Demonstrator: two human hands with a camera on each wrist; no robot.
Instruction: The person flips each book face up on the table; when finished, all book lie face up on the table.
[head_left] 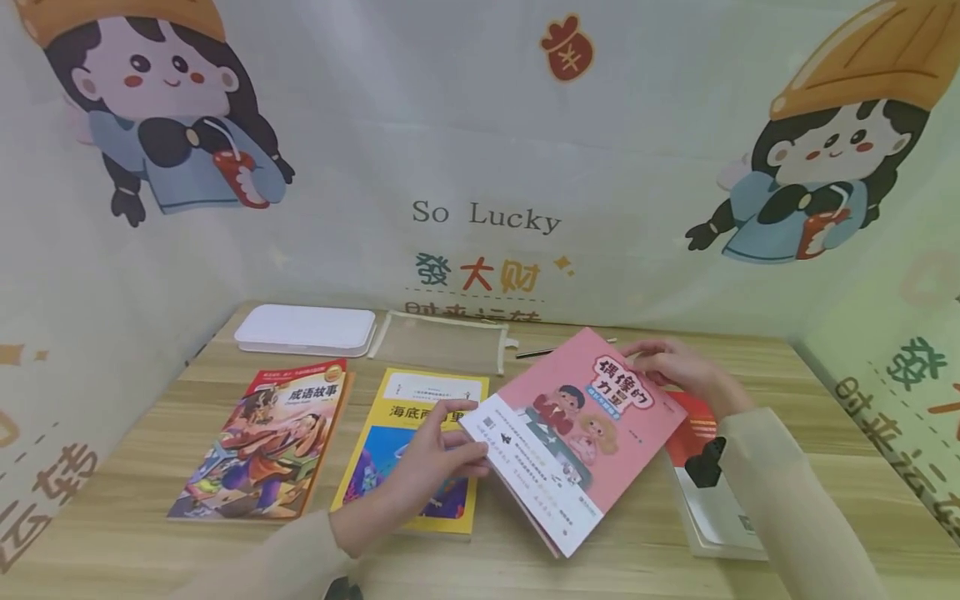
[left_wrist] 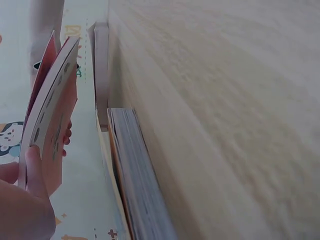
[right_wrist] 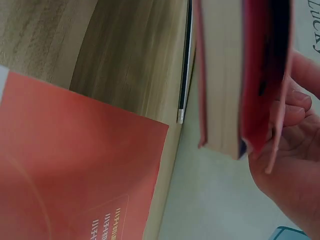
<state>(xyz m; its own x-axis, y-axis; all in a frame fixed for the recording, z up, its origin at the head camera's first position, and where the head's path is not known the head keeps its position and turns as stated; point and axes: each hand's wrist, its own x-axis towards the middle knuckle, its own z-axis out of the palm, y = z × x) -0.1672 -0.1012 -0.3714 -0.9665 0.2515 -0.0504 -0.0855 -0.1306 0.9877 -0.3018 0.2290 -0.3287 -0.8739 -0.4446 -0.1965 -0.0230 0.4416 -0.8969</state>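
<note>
A pink paperback book [head_left: 637,442] with cartoon figures and a white band on its cover is held tilted above the table. My left hand [head_left: 420,467] pinches its left corner, the thumb on the cover. At its upper right edge, my right hand [head_left: 678,371] grips the book. The left wrist view shows the raised book [left_wrist: 62,120] bowed slightly, its front cover parted from the pages. From the right wrist, the page block [right_wrist: 222,75] is seen edge-on, with the right hand's fingers [right_wrist: 295,107] behind the loose cover.
A yellow book [head_left: 375,442] lies under my left forearm, a colorful storybook [head_left: 277,442] farther left. A red and white book [head_left: 720,508] lies at right. Along the back are a white case [head_left: 303,329], a mesh pouch [head_left: 438,342] and a dark pen [head_left: 536,352], before a printed curtain [head_left: 480,125].
</note>
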